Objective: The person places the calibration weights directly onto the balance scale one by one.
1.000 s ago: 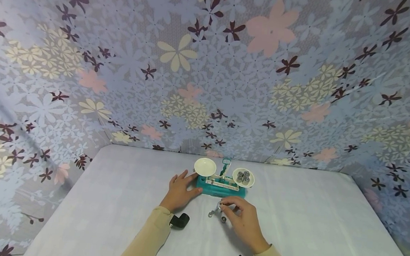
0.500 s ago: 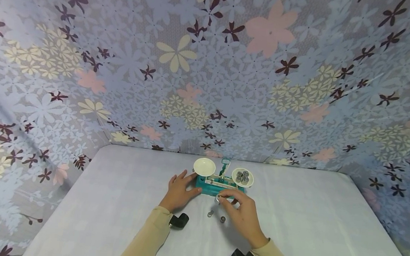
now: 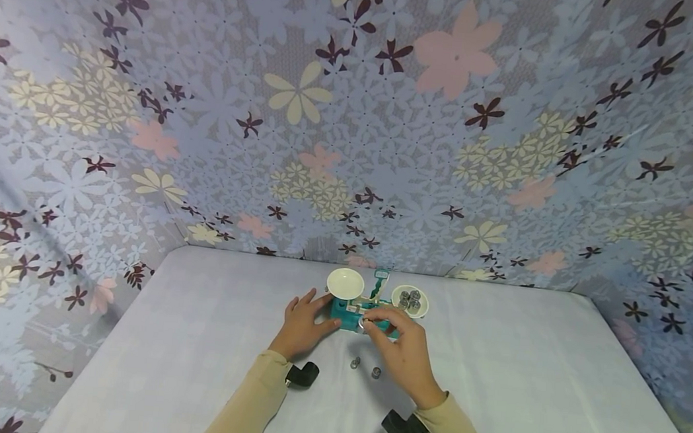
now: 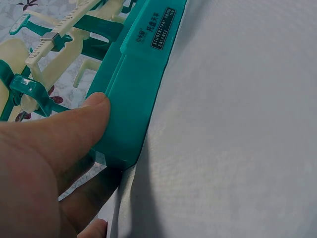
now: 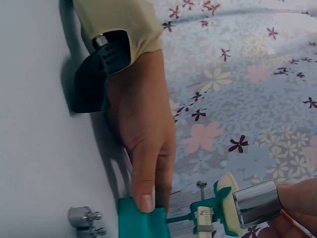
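Observation:
A teal toy balance scale [image 3: 357, 318] with cream pans stands at the far middle of the white table [image 3: 521, 379]. Its left pan [image 3: 345, 282] is bare; its right pan [image 3: 409, 300] carries several metal weights. My left hand [image 3: 304, 323] presses straight fingers against the scale's left end, the thumb [image 4: 74, 119] on the teal base [image 4: 136, 94]. My right hand [image 3: 395, 345] hovers over the front of the scale and pinches a silver cylinder weight [image 5: 257, 203]. Two small weights [image 3: 366, 367] lie on the table below it.
Flowered cloth [image 3: 353, 111] walls the table on the back and both sides. Black wrist cameras [image 3: 303, 375] sit on both beige sleeves. The table's near edge is out of view.
My right hand has lifted a silver weight from the small group on the table and carried it away from me, up to the scale. The left hand has stayed put.

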Tool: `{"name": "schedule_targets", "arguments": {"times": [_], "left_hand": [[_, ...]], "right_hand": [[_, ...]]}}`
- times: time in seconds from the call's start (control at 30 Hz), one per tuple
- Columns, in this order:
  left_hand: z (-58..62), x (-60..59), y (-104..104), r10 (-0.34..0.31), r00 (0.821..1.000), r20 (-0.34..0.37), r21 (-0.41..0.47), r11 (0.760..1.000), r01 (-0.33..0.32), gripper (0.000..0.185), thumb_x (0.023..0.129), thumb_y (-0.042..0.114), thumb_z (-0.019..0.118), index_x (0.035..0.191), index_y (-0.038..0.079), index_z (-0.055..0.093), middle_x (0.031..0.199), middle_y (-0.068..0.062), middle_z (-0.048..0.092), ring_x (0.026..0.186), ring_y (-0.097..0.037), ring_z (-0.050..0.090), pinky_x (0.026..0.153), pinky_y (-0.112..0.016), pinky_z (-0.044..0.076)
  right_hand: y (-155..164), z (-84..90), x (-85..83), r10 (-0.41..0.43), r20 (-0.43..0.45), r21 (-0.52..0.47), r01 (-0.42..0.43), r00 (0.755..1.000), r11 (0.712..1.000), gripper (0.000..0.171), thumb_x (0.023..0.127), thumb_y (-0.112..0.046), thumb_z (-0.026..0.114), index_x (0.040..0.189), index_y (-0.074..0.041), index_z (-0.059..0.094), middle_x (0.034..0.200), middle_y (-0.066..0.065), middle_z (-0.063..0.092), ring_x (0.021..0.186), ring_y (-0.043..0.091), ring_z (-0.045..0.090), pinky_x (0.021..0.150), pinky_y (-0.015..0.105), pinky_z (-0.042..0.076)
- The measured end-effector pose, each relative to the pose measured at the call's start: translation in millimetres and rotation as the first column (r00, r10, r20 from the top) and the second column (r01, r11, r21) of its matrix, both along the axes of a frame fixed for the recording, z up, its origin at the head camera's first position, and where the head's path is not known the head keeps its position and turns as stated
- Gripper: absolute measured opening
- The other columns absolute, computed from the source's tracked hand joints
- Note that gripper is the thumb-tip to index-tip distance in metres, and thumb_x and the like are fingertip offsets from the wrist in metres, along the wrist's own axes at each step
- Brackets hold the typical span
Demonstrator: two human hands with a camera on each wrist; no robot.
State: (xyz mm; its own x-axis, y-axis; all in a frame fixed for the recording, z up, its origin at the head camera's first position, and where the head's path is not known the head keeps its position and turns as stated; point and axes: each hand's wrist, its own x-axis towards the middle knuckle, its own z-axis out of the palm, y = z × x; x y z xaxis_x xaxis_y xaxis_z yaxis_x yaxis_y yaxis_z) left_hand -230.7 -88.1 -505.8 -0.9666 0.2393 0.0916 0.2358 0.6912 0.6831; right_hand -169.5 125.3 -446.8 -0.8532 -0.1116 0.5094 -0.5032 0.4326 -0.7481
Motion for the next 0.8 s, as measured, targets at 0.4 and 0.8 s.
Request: {"name": "schedule_targets", "arguments": {"times": [0.4, 0.8], "left_hand": [[0.8, 3.2, -1.4, -0.019, 1.000, -0.011, 0.013, 1.000, 0.019, 0.062, 0.096, 0.039, 0.067, 0.147, 0.007, 0.052, 0.149, -0.014, 0.051, 0.148, -0.038, 0.029, 0.119, -0.063, 0.011], [3.1, 6.9, -2.2, -0.024, 1.000, -0.012, 0.003, 1.000, 0.024, 0.063, 0.096, 0.040, 0.067, 0.147, 0.007, 0.052, 0.150, -0.014, 0.050, 0.148, -0.038, 0.029, 0.119, -0.063, 0.011]], "right_hand": [[-6.6, 11.9, -4.8, 0.014, -0.021, -0.009, -0.014, 1.000, 1.000, 0.009, 0.093, -0.015, 0.073, 0.101, -0.011, 0.076, 0.104, -0.007, 0.072, 0.091, 0.010, 0.063, 0.073, 0.031, 0.051], [-12.3, 16.9, -12.8, 0.011, -0.042, -0.033, -0.012, 0.999, 0.999, 0.009, 0.095, -0.019, 0.072, 0.102, -0.017, 0.077, 0.101, -0.006, 0.072, 0.088, 0.012, 0.063, 0.072, 0.033, 0.051]]}}
